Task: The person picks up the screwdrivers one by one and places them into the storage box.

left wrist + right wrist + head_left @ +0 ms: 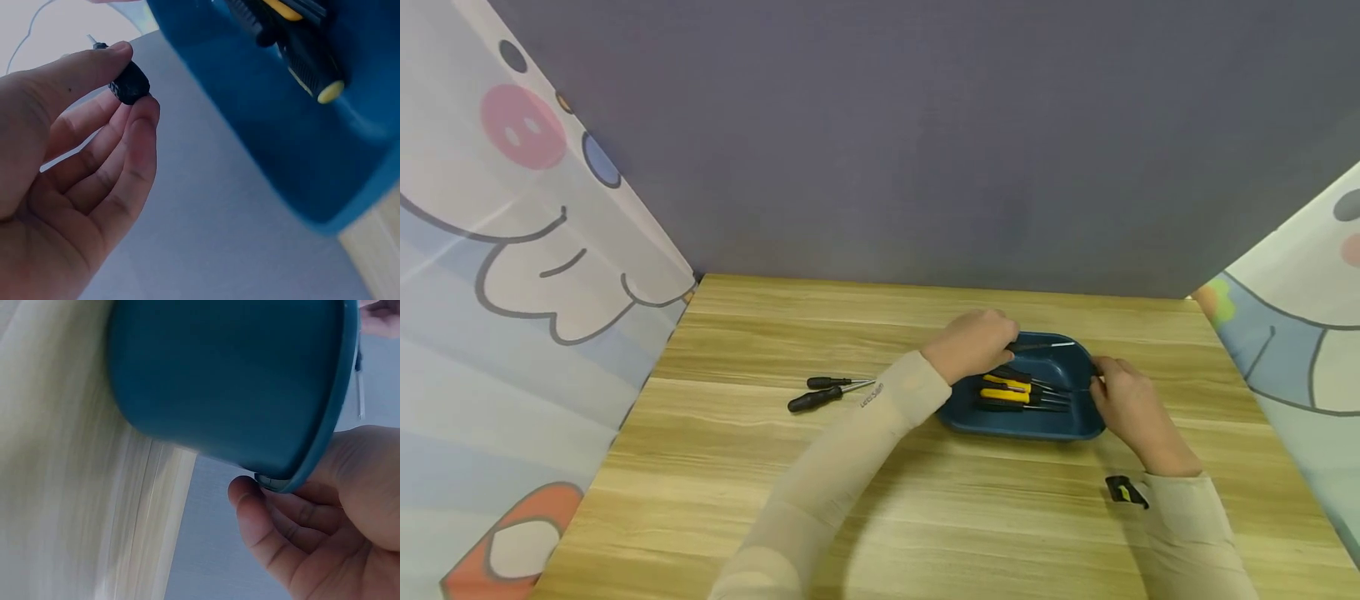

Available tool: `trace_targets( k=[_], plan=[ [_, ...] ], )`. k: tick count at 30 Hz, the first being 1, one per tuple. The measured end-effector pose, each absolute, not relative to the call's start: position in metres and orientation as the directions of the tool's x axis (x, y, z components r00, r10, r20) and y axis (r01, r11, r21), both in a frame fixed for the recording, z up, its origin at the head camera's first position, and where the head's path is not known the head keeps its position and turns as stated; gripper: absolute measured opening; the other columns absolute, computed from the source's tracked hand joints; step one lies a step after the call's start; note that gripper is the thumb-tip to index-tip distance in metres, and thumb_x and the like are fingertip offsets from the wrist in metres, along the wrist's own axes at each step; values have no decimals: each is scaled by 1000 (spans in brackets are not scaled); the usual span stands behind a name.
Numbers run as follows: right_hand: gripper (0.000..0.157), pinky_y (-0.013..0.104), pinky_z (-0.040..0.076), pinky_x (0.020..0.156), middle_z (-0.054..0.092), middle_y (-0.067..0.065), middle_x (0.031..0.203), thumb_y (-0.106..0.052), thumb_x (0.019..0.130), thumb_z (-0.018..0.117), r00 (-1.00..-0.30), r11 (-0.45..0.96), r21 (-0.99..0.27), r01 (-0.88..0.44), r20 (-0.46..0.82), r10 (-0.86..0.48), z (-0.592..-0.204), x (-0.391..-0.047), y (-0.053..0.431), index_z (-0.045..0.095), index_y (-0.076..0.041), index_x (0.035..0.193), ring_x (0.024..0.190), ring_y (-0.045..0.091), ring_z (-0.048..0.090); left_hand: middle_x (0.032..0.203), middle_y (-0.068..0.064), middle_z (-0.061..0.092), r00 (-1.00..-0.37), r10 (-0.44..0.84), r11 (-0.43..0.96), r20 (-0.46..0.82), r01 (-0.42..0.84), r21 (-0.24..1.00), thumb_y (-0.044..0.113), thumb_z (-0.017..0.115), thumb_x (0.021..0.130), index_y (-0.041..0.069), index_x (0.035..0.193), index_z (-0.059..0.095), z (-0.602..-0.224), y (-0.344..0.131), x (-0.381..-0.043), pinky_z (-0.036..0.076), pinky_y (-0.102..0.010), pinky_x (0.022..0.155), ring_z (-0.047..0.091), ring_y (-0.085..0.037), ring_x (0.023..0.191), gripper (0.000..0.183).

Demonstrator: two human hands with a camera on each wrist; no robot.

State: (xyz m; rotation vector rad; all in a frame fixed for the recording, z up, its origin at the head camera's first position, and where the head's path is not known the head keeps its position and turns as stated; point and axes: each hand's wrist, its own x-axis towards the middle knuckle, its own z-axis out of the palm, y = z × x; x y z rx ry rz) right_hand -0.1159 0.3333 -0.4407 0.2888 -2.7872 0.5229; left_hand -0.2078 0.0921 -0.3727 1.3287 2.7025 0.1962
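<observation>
My left hand [976, 343] pinches a black-handled screwdriver [130, 84] between thumb and fingers, above the far left part of a blue plastic bin [1015, 435]. The screwdriver's thin metal shaft [1062, 344] points right across the bin. Within the bin lie several screwdrivers [1006, 395] with black and yellow handles, their shafts mostly toward the right. At the right end, my right hand [1131, 407] grips the bin's rim; the right wrist view shows its fingers under the lip [275, 482].
Two black-handled screwdrivers, a smaller one [827, 382] and a larger one [814, 400], lie on the wooden table [700, 467] left of the bin. A small black object with a yellow-green mark [1124, 490] is beside my right sleeve. A grey panel [925, 150] stands behind the table.
</observation>
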Motion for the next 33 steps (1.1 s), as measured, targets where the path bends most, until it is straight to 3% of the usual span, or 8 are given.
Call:
trace_targets(
  k=[17,24,33],
  plan=[
    [29,55,51,63,61,33,93,12,86,63,-935,912,-326,-248,329,-137,-440,-111,327,57,21,113,74,40,61,82,5,58,-572,807,589,-144,798,130,25,68,98,15,103,69,-394,125,-211,46,-18,70,54,-6,72,11],
    [28,55,52,61,61,33,92,13,85,65,-919,907,-318,-275,364,-151,-443,-109,325,58,20,111,73,41,62,82,5,59,-592,779,624,-207,764,162,20,67,98,16,103,70,-407,121,-207,45,-20,66,55,-8,72,7],
    [29,55,52,63,61,33,94,12,86,64,-923,907,-323,-271,354,-149,-442,-112,322,58,20,112,76,43,62,77,4,58,-609,763,644,-216,746,169,15,66,98,17,96,68,-408,119,-204,41,-22,62,47,-10,66,4]
  ],
)
